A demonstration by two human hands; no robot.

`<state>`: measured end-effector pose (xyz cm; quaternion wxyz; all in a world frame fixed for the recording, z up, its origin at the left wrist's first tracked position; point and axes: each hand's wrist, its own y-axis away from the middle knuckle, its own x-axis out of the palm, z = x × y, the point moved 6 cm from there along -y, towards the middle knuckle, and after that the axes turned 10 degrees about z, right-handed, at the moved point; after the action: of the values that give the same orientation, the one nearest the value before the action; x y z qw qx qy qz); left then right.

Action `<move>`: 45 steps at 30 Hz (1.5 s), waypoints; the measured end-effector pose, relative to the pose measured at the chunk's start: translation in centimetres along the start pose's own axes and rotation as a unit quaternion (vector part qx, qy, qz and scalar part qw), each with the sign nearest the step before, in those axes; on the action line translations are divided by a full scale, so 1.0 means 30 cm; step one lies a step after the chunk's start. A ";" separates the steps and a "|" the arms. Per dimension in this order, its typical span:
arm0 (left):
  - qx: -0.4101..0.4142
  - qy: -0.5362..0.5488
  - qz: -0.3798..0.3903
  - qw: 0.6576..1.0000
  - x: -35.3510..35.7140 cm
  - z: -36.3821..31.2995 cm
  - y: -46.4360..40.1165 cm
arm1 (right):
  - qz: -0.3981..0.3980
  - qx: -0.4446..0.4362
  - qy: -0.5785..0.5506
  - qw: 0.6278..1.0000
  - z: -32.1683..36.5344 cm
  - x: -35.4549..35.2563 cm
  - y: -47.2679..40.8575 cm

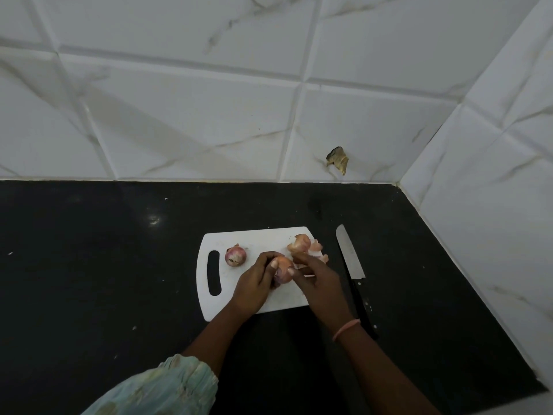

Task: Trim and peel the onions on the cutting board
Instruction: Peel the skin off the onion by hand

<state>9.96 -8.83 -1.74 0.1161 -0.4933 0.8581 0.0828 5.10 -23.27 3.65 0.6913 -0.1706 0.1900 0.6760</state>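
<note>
Peeling step: left hand (254, 284) grips onion (283, 272); right hand (317, 278) pinches its skin. Next, probably: strip skin away.

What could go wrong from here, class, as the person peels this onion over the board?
1. The knife lies off the board, close beside the right hand; a careless reach might meet the blade.
2. The peels heap at the board's far right edge and may spill onto the counter.
3. The left hand holds the onion in a grip above the board; it could slip and roll.
</note>
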 end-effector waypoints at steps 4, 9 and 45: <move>0.006 0.012 -0.004 1.000 -0.001 0.000 0.005 | -0.013 0.004 -0.029 0.999 -0.006 0.012 -0.031; 0.004 0.010 -0.001 1.000 -0.001 0.000 0.010 | -0.014 0.016 0.011 1.000 -0.015 -0.004 -0.046; -0.089 0.161 0.022 0.983 -0.009 0.031 -0.010 | 0.084 0.058 -0.048 0.994 0.008 0.042 -0.037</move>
<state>10.46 -8.52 -2.55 -0.0693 -0.4891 0.8657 0.0810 6.25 -22.10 3.21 0.6487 -0.0813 0.2090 0.7272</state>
